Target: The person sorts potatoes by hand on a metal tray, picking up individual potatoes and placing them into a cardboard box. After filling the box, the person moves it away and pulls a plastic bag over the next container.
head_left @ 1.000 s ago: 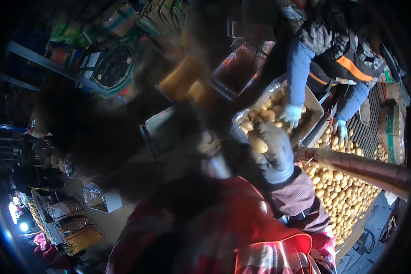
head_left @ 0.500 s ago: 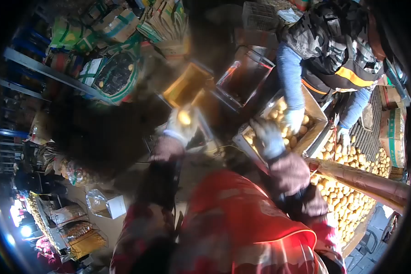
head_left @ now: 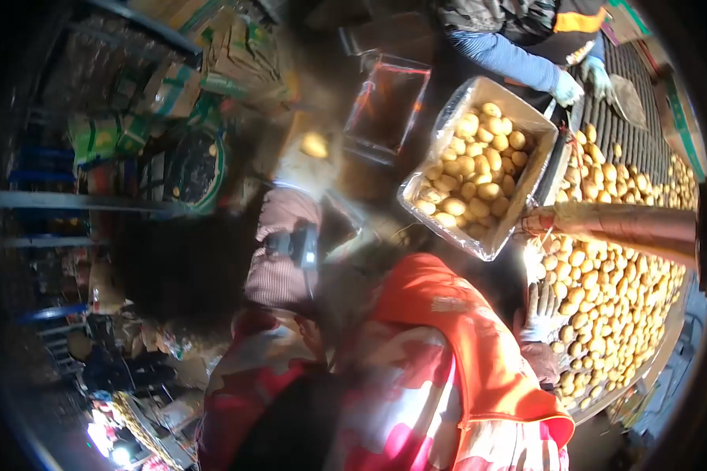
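Observation:
My left hand point(head_left: 297, 166), in a pale glove and smeared by motion, is closed round a potato point(head_left: 314, 145) over the dim area left of the crates. On the right, my gloved right hand point(head_left: 540, 312) lies with its fingers stretched at the left edge of a big heap of potatoes point(head_left: 617, 294). No potato shows in it. Between the hands stands a box lined with clear plastic point(head_left: 491, 250), filled with loose potatoes point(head_left: 471, 180).
A co-worker's gloved hands point(head_left: 583, 86) are beyond the box, beside a ridged belt point(head_left: 632, 102) and a scoop point(head_left: 627, 102). A thick pole point(head_left: 613, 228) crosses the heap. A plastic-lined crate point(head_left: 389, 106) stands behind. Stacked flat cartons point(head_left: 239, 59) are at upper left.
My right hand has moved from the lined box to the potato heap. The co-worker's hand has left the box. My left hand still holds a potato. The view has turned right.

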Available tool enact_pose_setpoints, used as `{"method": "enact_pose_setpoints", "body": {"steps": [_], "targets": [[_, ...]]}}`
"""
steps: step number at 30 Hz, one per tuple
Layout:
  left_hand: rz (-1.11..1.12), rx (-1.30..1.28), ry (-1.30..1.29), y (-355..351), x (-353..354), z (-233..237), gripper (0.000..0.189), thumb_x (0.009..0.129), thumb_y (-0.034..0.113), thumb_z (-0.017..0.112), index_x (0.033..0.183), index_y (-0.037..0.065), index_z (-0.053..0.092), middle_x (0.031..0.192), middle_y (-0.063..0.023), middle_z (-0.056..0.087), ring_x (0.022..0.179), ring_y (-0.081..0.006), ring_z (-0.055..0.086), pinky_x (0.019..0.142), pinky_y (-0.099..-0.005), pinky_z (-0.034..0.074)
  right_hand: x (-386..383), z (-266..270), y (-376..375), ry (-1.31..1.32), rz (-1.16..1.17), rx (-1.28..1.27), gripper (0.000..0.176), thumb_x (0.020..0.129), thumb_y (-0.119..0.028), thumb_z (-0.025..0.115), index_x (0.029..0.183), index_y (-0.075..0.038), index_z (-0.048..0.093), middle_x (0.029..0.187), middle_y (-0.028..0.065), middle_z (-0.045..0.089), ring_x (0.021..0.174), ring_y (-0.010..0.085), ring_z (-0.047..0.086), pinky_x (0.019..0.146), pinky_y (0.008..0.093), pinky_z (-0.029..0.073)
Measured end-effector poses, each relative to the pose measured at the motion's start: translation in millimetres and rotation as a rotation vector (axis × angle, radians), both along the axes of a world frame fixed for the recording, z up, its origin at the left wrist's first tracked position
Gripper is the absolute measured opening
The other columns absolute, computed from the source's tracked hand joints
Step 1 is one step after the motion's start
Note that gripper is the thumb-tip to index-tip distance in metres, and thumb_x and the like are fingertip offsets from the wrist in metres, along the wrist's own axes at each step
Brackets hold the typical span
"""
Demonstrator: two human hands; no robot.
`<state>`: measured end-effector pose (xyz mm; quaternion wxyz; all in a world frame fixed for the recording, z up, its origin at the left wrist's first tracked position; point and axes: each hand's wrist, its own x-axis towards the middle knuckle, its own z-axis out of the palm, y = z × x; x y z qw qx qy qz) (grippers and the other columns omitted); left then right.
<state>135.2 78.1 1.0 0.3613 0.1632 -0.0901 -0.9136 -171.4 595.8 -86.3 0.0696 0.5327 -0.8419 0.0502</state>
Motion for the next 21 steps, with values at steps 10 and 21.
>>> {"method": "enact_pose_setpoints", "body": {"steps": [10,21], "targets": [[-0.941,0.025,-0.569,84,-104,-74,0.047,0.102,0.040,0.051,0.128,0.002,0.060,0.116,-0.0127,0.068,0.080,-0.0178,0.062,0.067,-0.0318,0.051,-9,-4,41,-0.151,-0.071,-0.287,0.054,0.082,-0.026,0.067,0.133,-0.011,0.057,0.131,0.0145,0.057,0.121,0.0335,0.054,0.104,0.0527,0.039],[-1.675,-0.509,-0.825,393,-300,-64,0.049,0.105,0.039,0.046,0.121,-0.004,0.063,0.095,-0.0131,0.073,0.069,-0.0146,0.062,0.062,-0.0258,0.052,55,-21,219,-0.071,-1.036,-0.392,0.049,0.080,-0.025,0.066,0.127,-0.012,0.062,0.126,0.0108,0.059,0.121,0.0345,0.050,0.103,0.0564,0.035]]}}
